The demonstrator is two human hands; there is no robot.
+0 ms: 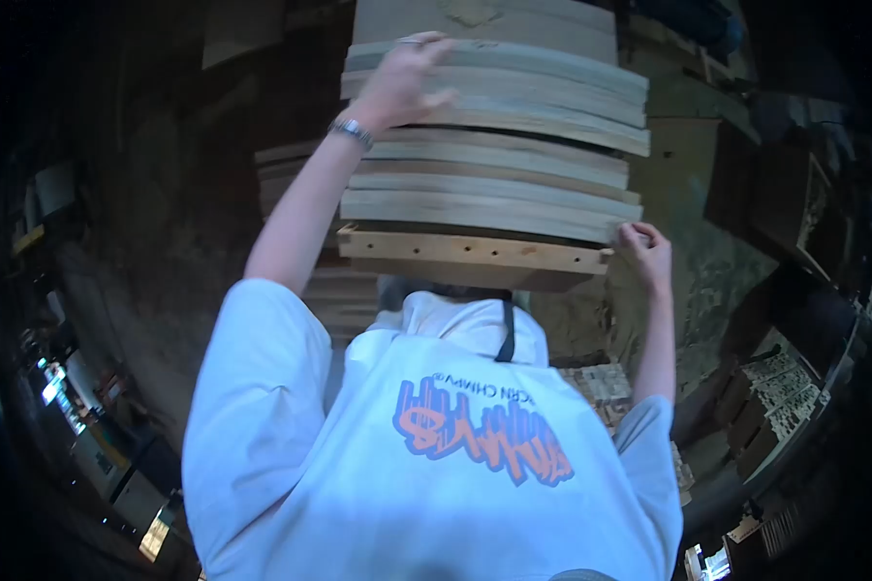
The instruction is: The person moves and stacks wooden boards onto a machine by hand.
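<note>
Several pale wooden boards (494,205) lie side by side in front of me, their long edges running left to right. My left hand (409,85), with a metal bracelet at the wrist, is over the left part of the far group of boards (552,95). Its thumb and fingers are apart. At the right end of a nearer board, my right hand (646,250) is closed, with curled fingertips at the board's corner. Closest to my body is a wooden piece with a row of dark holes (513,254); neither hand is on it.
A wide pale panel (523,21) extends beyond the boards. More stacked wood (279,167) shows dimly at the left. On the right stand a dark box-like form (812,208) and stacks of small wood pieces (780,392). The floor (688,194) looks worn and dim.
</note>
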